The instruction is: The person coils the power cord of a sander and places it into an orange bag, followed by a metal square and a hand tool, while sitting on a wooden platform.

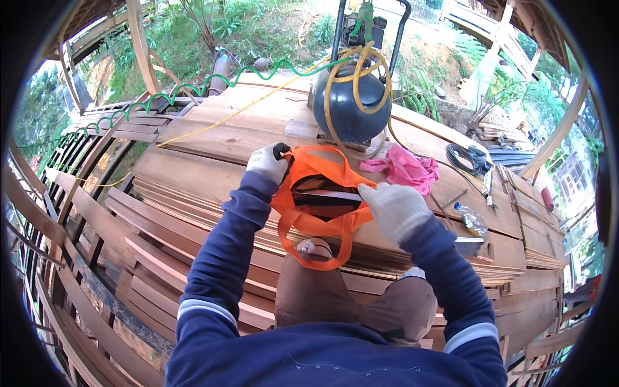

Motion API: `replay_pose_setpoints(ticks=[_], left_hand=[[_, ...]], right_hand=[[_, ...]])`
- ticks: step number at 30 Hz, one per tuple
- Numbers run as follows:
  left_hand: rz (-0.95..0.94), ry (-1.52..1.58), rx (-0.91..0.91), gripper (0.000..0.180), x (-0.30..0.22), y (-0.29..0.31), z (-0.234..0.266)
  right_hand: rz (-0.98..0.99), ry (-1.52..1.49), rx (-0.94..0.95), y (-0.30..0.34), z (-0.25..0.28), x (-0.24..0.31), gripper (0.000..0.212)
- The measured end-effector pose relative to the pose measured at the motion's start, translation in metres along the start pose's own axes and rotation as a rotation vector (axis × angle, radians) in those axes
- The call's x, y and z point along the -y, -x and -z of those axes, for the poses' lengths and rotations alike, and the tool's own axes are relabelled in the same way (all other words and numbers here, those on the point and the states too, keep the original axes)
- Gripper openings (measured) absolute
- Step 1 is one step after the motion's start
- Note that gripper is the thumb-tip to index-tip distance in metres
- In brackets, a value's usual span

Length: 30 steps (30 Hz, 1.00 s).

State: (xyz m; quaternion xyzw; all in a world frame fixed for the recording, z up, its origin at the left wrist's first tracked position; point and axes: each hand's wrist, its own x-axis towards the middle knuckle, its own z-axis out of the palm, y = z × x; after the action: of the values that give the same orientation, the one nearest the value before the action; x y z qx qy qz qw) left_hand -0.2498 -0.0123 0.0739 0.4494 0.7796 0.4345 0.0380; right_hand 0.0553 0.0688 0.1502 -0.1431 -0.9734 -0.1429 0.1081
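Observation:
An orange tote bag [303, 224] with two loop handles is held open in front of me, above my knees. My left hand [269, 161], in a whitish work glove with dark fingertips, is closed on the bag's left rim. On the opposite rim, my right hand [394, 209], gloved in white knit, pinches the fabric. Inside the dark bag lies a flat, pale strip-like thing [331, 194]; its kind is not clear. One handle hangs down over my leg. Just beyond my right hand lies a crumpled pink cloth [406, 169].
Behind the bag stands a dark air compressor tank [353, 103] draped with a yellow hose [329, 97]. A green coiled hose [213, 79] runs left. On the stacked wooden boards [213, 138] lie a clear plastic bottle [471, 219] and a black cable coil [465, 159]. Gaps show between slats at left.

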Motion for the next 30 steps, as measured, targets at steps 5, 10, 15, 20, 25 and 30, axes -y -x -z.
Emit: replay_pose_setpoints(ticks=[5, 10, 15, 20, 25, 30], left_hand=[[0.048, 0.088, 0.087, 0.021, -0.006, -0.003, -0.012], [-0.143, -0.064, -0.009, 0.022, -0.006, -0.003, -0.016], [-0.108, -0.039, 0.047, 0.020, -0.005, -0.010, -0.015], [-0.143, -0.106, 0.091, 0.025, -0.020, -0.006, -0.024], [0.024, -0.125, 0.036, 0.027, -0.008, -0.016, -0.015], [-0.205, -0.017, -0.021, 0.020, -0.002, -0.014, -0.016]], right_hand=[[-0.042, 0.101, 0.025, -0.033, -0.025, -0.015, 0.013], [0.011, -0.016, -0.036, -0.043, -0.019, -0.003, 0.015], [-0.052, 0.066, 0.224, -0.069, -0.047, -0.006, 0.021], [-0.059, 0.043, 0.263, -0.096, -0.064, -0.014, 0.018], [0.046, 0.006, 0.243, -0.094, -0.054, -0.020, 0.017], [0.008, -0.009, 0.346, -0.108, -0.067, -0.025, 0.022]])
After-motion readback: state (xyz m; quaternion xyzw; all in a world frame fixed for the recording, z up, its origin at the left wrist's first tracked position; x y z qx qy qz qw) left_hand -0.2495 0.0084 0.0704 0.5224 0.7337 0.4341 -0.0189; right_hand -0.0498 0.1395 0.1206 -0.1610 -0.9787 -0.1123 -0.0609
